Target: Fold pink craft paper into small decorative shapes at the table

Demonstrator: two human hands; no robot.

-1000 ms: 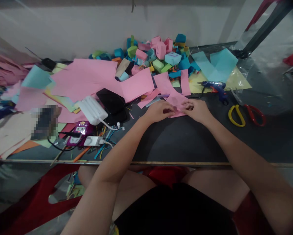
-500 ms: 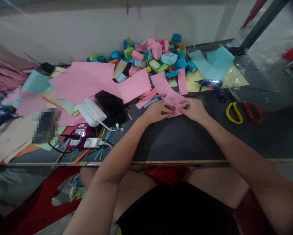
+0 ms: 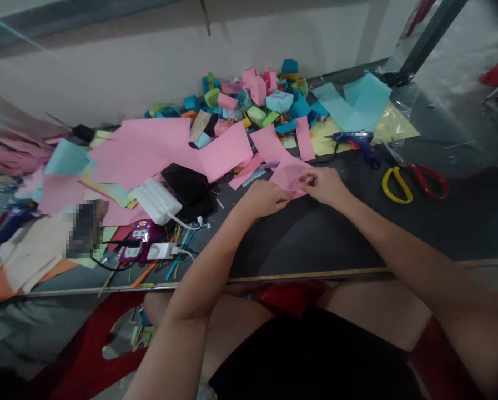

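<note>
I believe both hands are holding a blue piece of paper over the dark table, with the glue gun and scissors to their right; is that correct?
Not quite: the piece of paper is pink, not blue. In the head view the left hand and right hand hold it over the dark table, with the glue gun and scissors to their right.

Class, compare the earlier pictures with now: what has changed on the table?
The left hand has slid slightly back toward the person, uncovering more of the pink paper; it and the right hand keep pinching its edge. Glue gun, scissors and paper boxes stayed put.
</note>
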